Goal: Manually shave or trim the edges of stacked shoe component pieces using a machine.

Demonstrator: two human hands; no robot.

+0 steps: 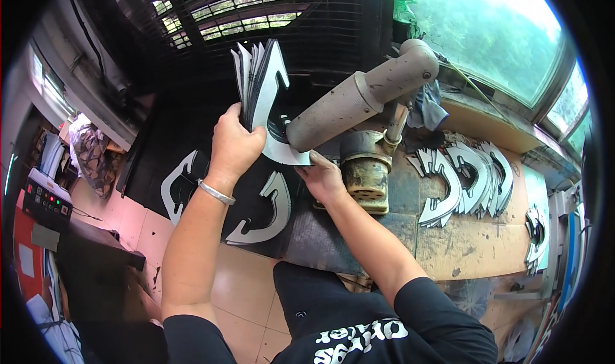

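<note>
A stack of curved, hook-shaped cut pieces (271,91), pale grey on the face with black layers behind, is held up in front of me. My left hand (236,143) grips its left side, thumb on the pale face; the upper ends fan apart. My right hand (323,179) pinches the lower right end of the stack. Just beyond that end is the grey cylindrical arm (339,107) of a machine; I cannot tell whether the stack touches it. Below my hands, more curved pieces (264,213) lie on a black surface (221,232), and another group (177,188) lies left of my wrist.
Several stacks of similar pieces (471,178) lie on the brown worktop (410,248) at right, with a smaller stack (536,239) farther right. The machine's stained round base (365,168) stands beside my right hand. A control box (48,200) with lit buttons is at far left.
</note>
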